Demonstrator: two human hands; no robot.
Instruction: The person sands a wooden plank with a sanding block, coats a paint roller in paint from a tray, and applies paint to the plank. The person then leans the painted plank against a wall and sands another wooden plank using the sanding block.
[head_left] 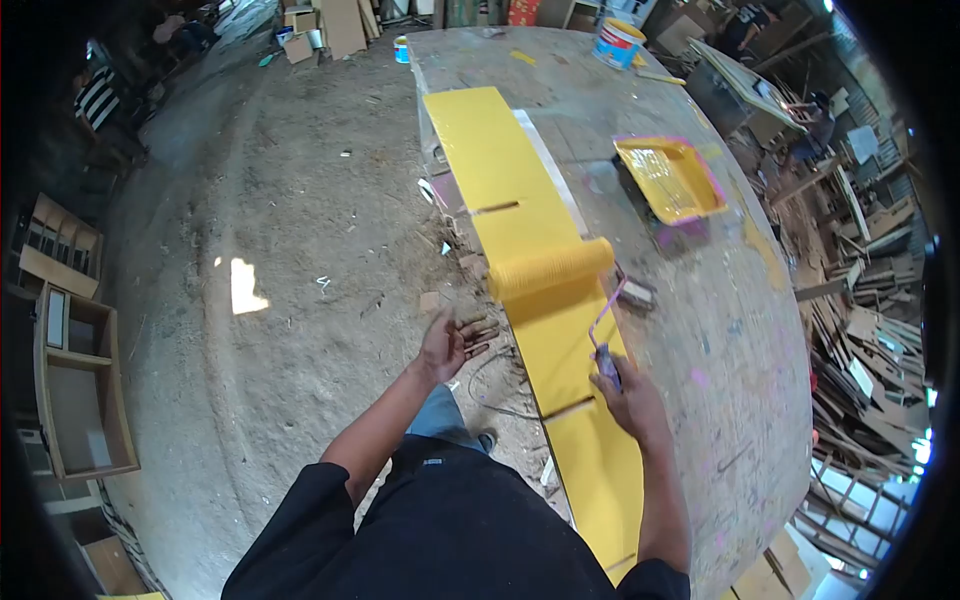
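Note:
My right hand point(634, 402) is closed around the handle of a paint roller point(552, 270). The roller's yellow-coated sleeve lies across a long yellow board point(500, 150), which has dark slots cut into its edge. Wet yellow paint covers the board's visible face. My left hand point(455, 343) hangs beside the board's left edge, fingers apart and stained, holding nothing. To the right of the board, a paint tray point(672, 180) holds yellow paint. A brush-like block point(637, 294) lies on the table close to the roller's frame.
The board rests along the left edge of a paint-spotted table point(720, 400). A paint bucket point(619, 43) stands at its far end. Wooden shelf units point(85, 380) are on the dirt floor at left. Scrap wood point(870, 370) is piled at right, and other people are in the background.

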